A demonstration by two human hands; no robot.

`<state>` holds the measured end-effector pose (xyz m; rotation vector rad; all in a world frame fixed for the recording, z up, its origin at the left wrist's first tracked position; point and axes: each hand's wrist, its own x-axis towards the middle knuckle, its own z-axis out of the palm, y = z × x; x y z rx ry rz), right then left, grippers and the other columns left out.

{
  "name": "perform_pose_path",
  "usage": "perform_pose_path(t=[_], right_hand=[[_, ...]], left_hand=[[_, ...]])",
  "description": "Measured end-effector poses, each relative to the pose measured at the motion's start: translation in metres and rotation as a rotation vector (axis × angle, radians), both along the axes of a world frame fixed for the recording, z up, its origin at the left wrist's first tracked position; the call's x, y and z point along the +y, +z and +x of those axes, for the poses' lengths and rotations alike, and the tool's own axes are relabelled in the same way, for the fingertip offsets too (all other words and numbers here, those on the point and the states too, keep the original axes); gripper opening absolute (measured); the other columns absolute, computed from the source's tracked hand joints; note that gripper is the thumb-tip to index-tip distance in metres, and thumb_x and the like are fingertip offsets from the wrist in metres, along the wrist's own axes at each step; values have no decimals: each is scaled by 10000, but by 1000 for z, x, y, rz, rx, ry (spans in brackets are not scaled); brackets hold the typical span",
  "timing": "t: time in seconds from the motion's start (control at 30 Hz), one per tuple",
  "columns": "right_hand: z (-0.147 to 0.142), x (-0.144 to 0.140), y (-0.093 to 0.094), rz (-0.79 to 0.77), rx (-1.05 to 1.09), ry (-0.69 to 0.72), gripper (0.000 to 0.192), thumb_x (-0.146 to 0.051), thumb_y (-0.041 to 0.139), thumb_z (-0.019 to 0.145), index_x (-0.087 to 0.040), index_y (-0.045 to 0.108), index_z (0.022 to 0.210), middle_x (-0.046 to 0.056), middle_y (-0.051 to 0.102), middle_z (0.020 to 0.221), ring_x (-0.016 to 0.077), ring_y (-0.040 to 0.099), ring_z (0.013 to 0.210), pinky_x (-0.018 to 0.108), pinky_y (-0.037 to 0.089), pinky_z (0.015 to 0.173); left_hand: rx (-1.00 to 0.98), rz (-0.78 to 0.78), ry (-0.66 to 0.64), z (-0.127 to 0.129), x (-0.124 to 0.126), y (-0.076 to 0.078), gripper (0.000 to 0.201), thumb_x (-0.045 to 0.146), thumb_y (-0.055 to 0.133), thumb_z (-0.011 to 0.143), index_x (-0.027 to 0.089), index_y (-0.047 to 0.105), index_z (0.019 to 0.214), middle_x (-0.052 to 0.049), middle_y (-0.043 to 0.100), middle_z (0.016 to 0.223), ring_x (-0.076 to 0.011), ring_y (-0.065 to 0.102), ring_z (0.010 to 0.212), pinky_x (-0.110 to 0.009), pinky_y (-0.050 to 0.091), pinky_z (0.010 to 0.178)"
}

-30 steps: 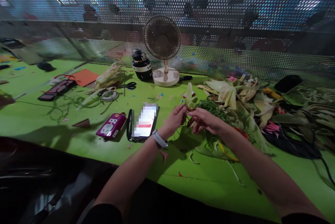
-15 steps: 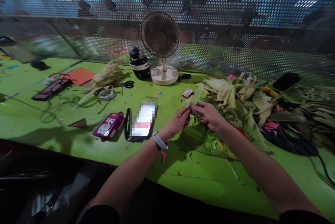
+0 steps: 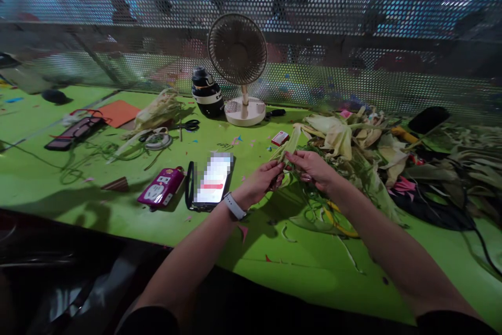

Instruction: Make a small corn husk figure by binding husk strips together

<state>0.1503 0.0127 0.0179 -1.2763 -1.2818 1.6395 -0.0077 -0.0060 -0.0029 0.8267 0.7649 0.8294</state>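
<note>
Green table (image 3: 70, 188), littered with small paper scraps and green strips. Near the front edge: phone (image 3: 210, 181) lying flat, pink power strip (image 3: 160, 188) just left of it, small brown cone (image 3: 114, 185) further left. At the back: desk fan (image 3: 240, 71), dark bottle (image 3: 206, 93) beside it, scissors (image 3: 190, 125), orange sheet (image 3: 116, 113), small red box (image 3: 280, 138). Right side: heap of pale husks (image 3: 353, 139) and a black cable (image 3: 484, 254).

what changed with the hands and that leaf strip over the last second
The pale leaf strip, upright a second ago, has tipped toward the right. Both the left hand and right hand still pinch its lower end. The phone, fan and husk pile lie as before.
</note>
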Motion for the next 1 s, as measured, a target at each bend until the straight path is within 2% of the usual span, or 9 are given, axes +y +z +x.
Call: perform_pose_path(t=[0.1, 0.2, 0.3, 0.37, 0.57, 0.67, 0.8, 0.9, 1.0], right_hand=[[15, 4, 8, 58, -201, 150, 408, -529, 731, 632, -159, 596, 739, -92, 432, 486, 26, 206, 370, 206, 145, 366], [24, 5, 14, 186, -373, 231, 395, -492, 760, 602, -138, 623, 711, -64, 503, 539, 45, 334, 446, 204, 239, 433], [25, 2, 19, 276, -356, 418, 335, -458, 725, 653, -135, 676, 727, -23, 597, 628, 92, 488, 590, 230, 373, 575], [23, -2, 23, 301, -343, 479, 313, -444, 690, 698, -136, 706, 753, 1, 643, 685, 113, 534, 644, 255, 405, 643], [30, -13, 39, 347, -213, 530, 224, -367, 706, 718, -153, 724, 783, 9, 671, 715, 121, 575, 668, 256, 429, 656], [32, -13, 41, 356, -142, 495, 204, -353, 697, 734, -157, 714, 788, 15, 668, 730, 120, 575, 682, 253, 427, 649], [28, -9, 34, 386, -250, 439, 242, -376, 642, 782, -138, 688, 784, 11, 620, 687, 103, 517, 635, 240, 384, 597], [28, -4, 28, 427, -376, 405, 240, -368, 620, 795, -136, 677, 783, -33, 486, 571, 76, 397, 540, 226, 287, 511], [30, -1, 26, 458, -456, 393, 228, -361, 616, 795, -141, 673, 783, -53, 388, 539, 68, 319, 511, 231, 225, 484]], left_hand=[[5, -11, -32, 1, -1, 0, 300, 383, 718, 721, 137, 552, 769, 77, 411, 492, -19, 316, 408, -161, 170, 404], [-8, -8, -10, 2, -2, -1, 286, 363, 715, 724, 149, 529, 764, 79, 413, 504, -21, 326, 415, -153, 183, 410], [-5, -5, -9, 3, -1, -3, 297, 374, 712, 718, 158, 511, 751, 81, 412, 500, -22, 324, 408, -155, 182, 405], [0, -5, -19, 3, 0, -5, 318, 389, 725, 699, 160, 509, 743, 81, 416, 497, -23, 325, 401, -161, 172, 399], [6, 35, -28, 0, 2, -13, 330, 408, 741, 677, 146, 560, 767, 55, 498, 562, -31, 395, 427, -185, 220, 420], [15, 67, -48, 0, 0, -12, 331, 423, 733, 684, 148, 572, 774, 51, 514, 560, -37, 403, 426, -199, 230, 428], [89, 42, -54, 2, -4, -5, 310, 427, 691, 731, 164, 534, 779, 38, 542, 581, -54, 452, 443, -207, 216, 427], [143, 53, -68, 3, -5, -2, 269, 409, 632, 789, 168, 511, 790, 23, 566, 621, -56, 464, 455, -211, 212, 427], [118, 98, -77, 4, -4, -4, 270, 402, 622, 796, 167, 492, 767, 53, 497, 558, -41, 395, 433, -211, 210, 436]])
